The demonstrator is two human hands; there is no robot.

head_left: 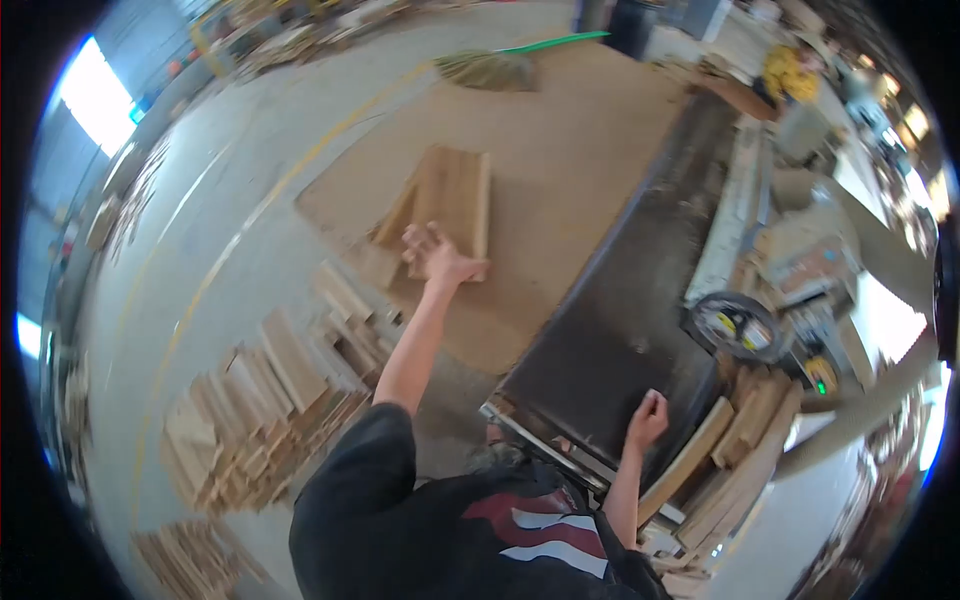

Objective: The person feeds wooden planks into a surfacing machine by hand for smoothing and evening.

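Observation:
My left hand (440, 258) reaches out over the near end of a wooden board (455, 195), its fingers spread and the thumb by the right edge. Beneath and to the left of that board, another wooden piece (396, 222) sticks out at an angle. Both rest on a brown sheet (570, 200) spread on the floor. Over the dark belt-like surface (610, 350) on the right, my right hand (650, 420) is closed with curled fingers. Whether something small sits in it is hidden.
Stacked wood offcuts (250, 420) lie on the floor to the left. A green-handled broom (490, 70) lies at the far end. Beside the dark surface are a round black wheel-like part (738, 327) and long wood pieces (740, 430). A person in yellow (790, 72) is at far right.

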